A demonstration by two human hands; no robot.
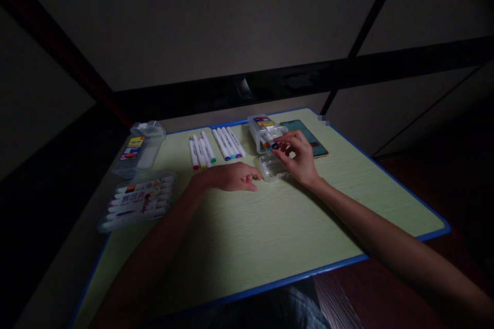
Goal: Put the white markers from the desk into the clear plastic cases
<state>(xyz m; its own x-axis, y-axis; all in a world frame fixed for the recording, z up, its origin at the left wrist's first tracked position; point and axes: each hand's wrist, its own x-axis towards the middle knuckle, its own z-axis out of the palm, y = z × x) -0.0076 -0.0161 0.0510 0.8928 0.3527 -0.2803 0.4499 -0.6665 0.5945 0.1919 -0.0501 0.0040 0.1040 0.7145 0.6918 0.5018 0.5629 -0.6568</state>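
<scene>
My right hand (pixel 296 157) pinches a dark-capped marker (pixel 274 146) at the mouth of a clear plastic case (pixel 254 131). An orange-capped marker (pixel 266 145) shows beside it inside the case. The case lies on its side, its opening towards me, with the clear lid (pixel 270 168) folded down on the table. Just left of that lid, my left hand (pixel 233 177) hovers with its fingers loosely curled and nothing visible in them. Behind it lie two groups of white markers, one with red, yellow and green caps (pixel 202 149), the other with blue and purple caps (pixel 227 143).
Under the right hand's far side rests a phone (pixel 309 136). At the table's left edge are an emptied-looking clear case (pixel 141 149) and a closed case of markers (pixel 139 200). The pale green table (pixel 247 236) has a blue rim, and a wall stands behind it.
</scene>
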